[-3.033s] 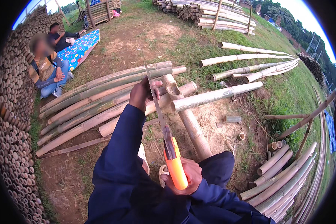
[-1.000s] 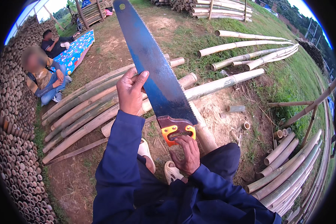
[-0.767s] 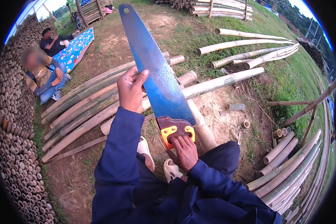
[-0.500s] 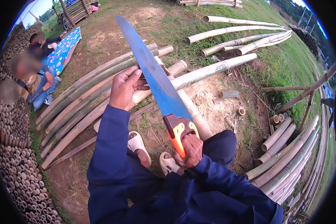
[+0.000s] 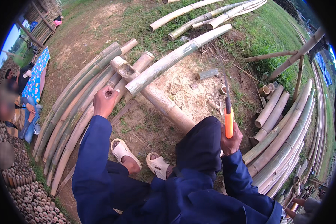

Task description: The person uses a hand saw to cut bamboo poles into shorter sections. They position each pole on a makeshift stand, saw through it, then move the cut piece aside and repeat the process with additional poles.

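Note:
My right hand (image 5: 230,141) grips the orange handle of a handsaw (image 5: 229,121). The blade is seen nearly edge-on, its tip pointing away from me, to the right of my raised knee. My left hand (image 5: 104,101) hovers over the bamboo poles at left, its fingers curled in; whether anything small is in them is hidden. Ahead, a thick bamboo pole (image 5: 179,59) slants up to the right, its near end close to a bamboo support (image 5: 164,104) with an open hollow at its far end. Another cut pole end (image 5: 143,59) shows just behind it.
Long bamboo poles (image 5: 76,104) lie at left, others (image 5: 283,145) at right and far ahead. Sawdust (image 5: 179,87) and a short bamboo offcut (image 5: 207,74) cover the ground ahead. A bamboo frame (image 5: 296,56) stands at right. People sit at far left by a blue mat (image 5: 36,78).
The saw has swung to the right and turned edge-on. My left hand has left the blade's side and its fingers have curled. The view has shifted to the right.

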